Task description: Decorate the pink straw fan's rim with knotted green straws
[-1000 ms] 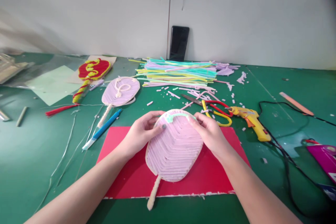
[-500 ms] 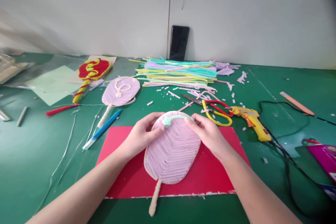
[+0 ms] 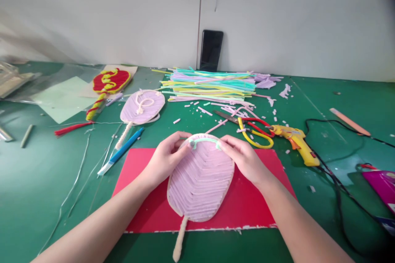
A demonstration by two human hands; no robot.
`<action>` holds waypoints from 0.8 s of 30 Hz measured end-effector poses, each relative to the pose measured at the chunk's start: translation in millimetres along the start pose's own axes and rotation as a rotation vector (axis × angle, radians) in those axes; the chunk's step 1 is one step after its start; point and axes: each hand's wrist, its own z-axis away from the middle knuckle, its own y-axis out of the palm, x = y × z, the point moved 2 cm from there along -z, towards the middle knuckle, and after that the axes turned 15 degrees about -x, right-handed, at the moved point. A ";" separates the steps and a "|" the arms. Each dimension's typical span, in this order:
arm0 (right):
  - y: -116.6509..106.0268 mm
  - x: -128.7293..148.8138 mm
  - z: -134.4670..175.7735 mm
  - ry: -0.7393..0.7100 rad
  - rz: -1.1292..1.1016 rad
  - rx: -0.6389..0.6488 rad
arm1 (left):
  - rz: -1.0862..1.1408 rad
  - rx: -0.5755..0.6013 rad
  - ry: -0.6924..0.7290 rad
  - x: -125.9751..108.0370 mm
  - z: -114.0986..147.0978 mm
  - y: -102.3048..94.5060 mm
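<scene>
A lilac pipe-cleaner fan (image 3: 200,185) with a cream rim and cream handle is held over a red board (image 3: 253,209), its handle toward me. Across its upper part lies a mint-green pipe cleaner (image 3: 205,140), curved in an arch with a small curl at each end. My left hand (image 3: 169,157) grips the fan's upper left edge, its thumb on the left curl. On the upper right edge my right hand (image 3: 242,156) does the same, thumb at the right curl. The fingers behind the fan are partly hidden.
Yellow-and-red scissors (image 3: 251,129) and a yellow glue gun (image 3: 294,141) with a black cord lie to the right. Behind are colourful pipe cleaners (image 3: 212,86) and a phone (image 3: 211,50). At left are a second lilac fan (image 3: 145,109), a red-yellow fan (image 3: 111,81) and a blue pen-like tool (image 3: 121,150).
The fan has shifted slightly down and left. My right thumb has moved to the arch's right end, where a curl now shows; the whole mint arch is now visible.
</scene>
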 end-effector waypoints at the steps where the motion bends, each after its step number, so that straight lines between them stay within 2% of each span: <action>1: 0.1 -0.1 0.1 -0.002 0.005 0.004 | -0.003 -0.005 -0.009 0.0 -0.1 0.2; 8: 0.9 -1.4 -0.1 -0.001 -0.002 0.000 | -0.005 -0.008 -0.017 -0.7 0.2 0.0; 14: 0.1 -1.1 -1.4 -0.006 -0.017 -0.017 | -0.012 -0.110 0.049 -4.6 0.3 -2.3; 20: -0.8 -2.3 -1.7 0.005 -0.011 -0.017 | 0.036 0.014 -0.049 -2.9 0.2 1.2; 24: -0.4 -5.5 -1.7 0.026 -0.065 -0.047 | 0.009 0.025 -0.062 -2.1 0.7 1.1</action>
